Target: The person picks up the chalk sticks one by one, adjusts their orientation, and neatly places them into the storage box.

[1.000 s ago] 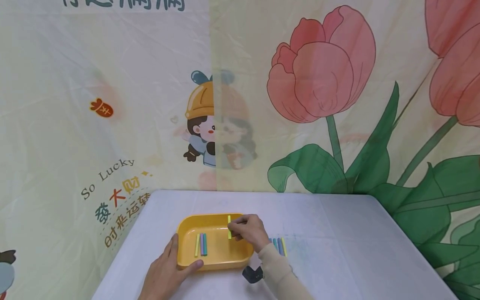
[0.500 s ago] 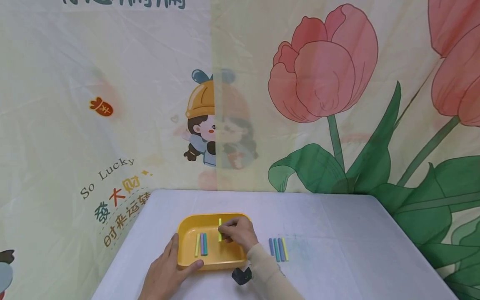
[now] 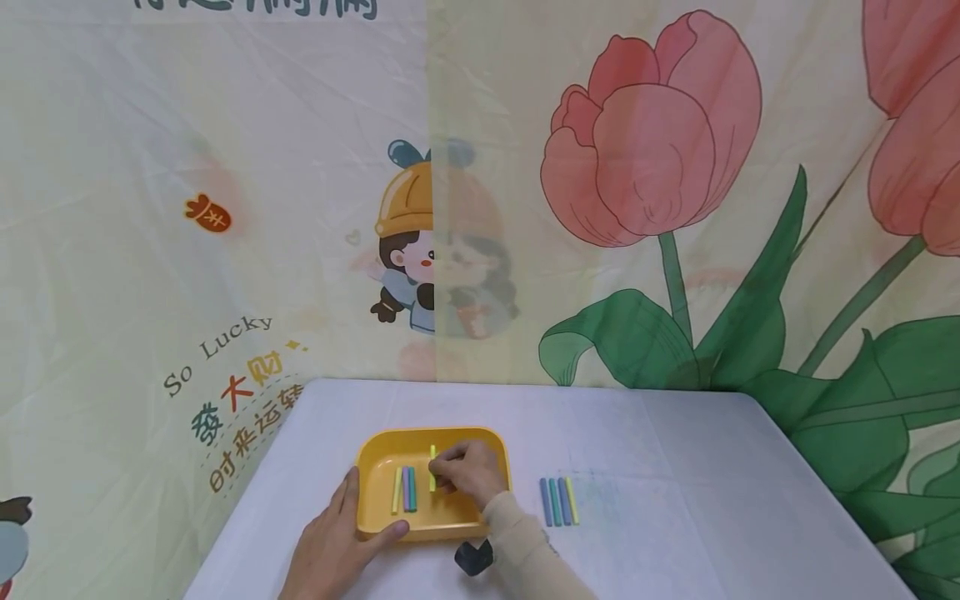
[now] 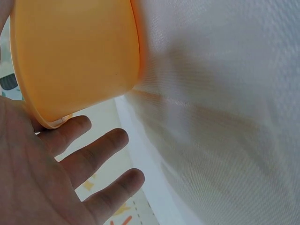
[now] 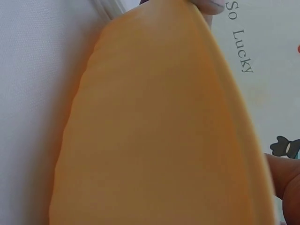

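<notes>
A yellow tray [image 3: 450, 522] lies on the table in the head view. Three chalk sticks, yellow [image 3: 396, 490], purple [image 3: 406, 489] and green [image 3: 412, 489], lie side by side in its left half. My right hand [image 3: 472, 473] reaches over the tray and pinches another yellow chalk stick [image 3: 432, 457], nearly upright in the picture, right of those three. Across the tray's near left corner rests my left hand [image 3: 330, 533], thumb along the front rim, fingers along the left side. The left wrist view shows its fingers [image 4: 91, 157] straight and spread beside the tray wall [image 4: 79, 51].
Right of the tray several chalk sticks [image 3: 559, 502] stand in a row on the white tablecloth [image 3: 660, 517], with faint bluish smudges nearby. A small black object [image 3: 474, 558] is at my right wrist. A printed cloth [image 3: 480, 358] hangs behind the table.
My right hand has moved left over the tray and slightly nearer with the yellow chalk stick, close to the three lying there. The left hand stays at the corner.
</notes>
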Available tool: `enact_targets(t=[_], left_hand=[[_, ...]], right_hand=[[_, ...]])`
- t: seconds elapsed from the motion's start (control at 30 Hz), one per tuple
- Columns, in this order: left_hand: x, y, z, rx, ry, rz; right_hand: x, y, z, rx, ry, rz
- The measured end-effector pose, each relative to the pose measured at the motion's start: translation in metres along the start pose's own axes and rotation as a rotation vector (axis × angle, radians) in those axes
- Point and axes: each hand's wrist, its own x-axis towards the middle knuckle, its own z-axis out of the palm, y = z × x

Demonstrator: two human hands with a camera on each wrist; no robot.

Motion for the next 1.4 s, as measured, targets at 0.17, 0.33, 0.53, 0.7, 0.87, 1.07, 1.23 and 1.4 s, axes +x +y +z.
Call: enact_targets(t=[0.17,0.33,0.53,0.7,0.87,1.07,1.23,1.4], left_hand=[[-0.001,0.0,-0.001,0.009,0.012,0.013],[-0.001,0.001,-0.001,0.009,0.017,0.02],[0.0,0.0,0.001,-0.002,0.02,0.022],[0.002,0.001,0.0,0.004,0.011,-0.003],[0.001,0.003,0.0,0.006,-0.007,-0.018],[0.0,0.004,-0.001,0.009,-0.005,-0.016],[0.0,0.003,0.0,0.013,-0.002,-0.013],[0.0,0.004,0.0,0.01,-0.004,-0.007]], right_hand=[[0.005,0.004,0.005,-0.022,-0.016,0.007],[0.009,0.007,0.011,-0.038,-0.021,0.006],[0.009,0.009,0.017,-0.044,-0.065,0.008],[0.011,0.007,0.023,-0.06,-0.064,0.016],[0.012,0.008,0.028,-0.057,-0.062,0.027],[0.014,0.012,0.032,-0.051,-0.063,0.038],[0.013,0.014,0.034,-0.032,-0.054,0.031],[0.013,0.016,0.035,-0.041,-0.048,0.024]])
